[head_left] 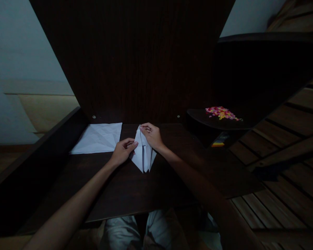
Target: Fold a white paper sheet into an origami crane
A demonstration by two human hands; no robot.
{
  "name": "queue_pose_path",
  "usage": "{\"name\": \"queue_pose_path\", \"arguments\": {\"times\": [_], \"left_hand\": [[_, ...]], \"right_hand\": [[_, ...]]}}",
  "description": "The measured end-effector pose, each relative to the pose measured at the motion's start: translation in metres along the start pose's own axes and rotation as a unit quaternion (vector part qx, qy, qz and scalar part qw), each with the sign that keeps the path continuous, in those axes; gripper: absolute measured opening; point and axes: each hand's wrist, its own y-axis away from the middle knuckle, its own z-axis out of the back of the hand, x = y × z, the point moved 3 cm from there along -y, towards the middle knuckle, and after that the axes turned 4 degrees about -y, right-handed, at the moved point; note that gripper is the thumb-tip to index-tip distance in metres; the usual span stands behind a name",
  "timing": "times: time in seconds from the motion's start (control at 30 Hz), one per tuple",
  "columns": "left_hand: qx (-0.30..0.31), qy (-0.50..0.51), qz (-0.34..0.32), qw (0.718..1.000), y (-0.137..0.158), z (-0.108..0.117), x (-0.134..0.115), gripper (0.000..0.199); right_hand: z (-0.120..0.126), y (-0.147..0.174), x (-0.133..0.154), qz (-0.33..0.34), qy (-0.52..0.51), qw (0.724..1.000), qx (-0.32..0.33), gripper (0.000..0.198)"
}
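Folding seems in hand: the folded paper (138, 158) is at the tabletop's far middle, right of a white sheet (100, 137). The left hand (123, 151) pinches its left side, the right hand (151, 134) its far tip, fingers narrow; pressing creases likely calls for aligned layers.

Single head camera: looks from above the wearer's lap (125, 229) (6 o'clock), forward and down over the nearby desk (114, 199) toward the back panel (133, 55) (12 o'clock).
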Motion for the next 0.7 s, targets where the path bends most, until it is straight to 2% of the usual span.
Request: {"name": "queue_pose_path", "arguments": {"times": [0.17,0.3,0.4,0.53,0.7], "left_hand": [[-0.048,-0.008,-0.01,0.999,-0.003,0.006,0.004,0.033],[-0.079,0.001,-0.01,0.997,-0.004,0.01,0.007,0.035],[-0.098,-0.003,-0.011,0.995,-0.004,0.011,0.009,0.035],[-0.105,-0.007,-0.012,0.994,-0.003,0.009,0.009,0.034],[-0.068,0.0,-0.008,0.998,-0.001,0.005,0.007,0.034]], "right_hand": [[0.005,0.006,0.0,-0.002,-0.022,1.0,0.003,0.025],[0.018,0.015,-0.001,-0.032,0.034,0.995,0.086,0.029],[0.024,0.022,-0.003,-0.021,0.085,0.988,0.128,0.03],[0.023,0.027,-0.009,-0.04,0.062,0.991,0.109,0.032],[0.017,0.03,-0.016,-0.07,0.003,0.996,0.059,0.034]]}}
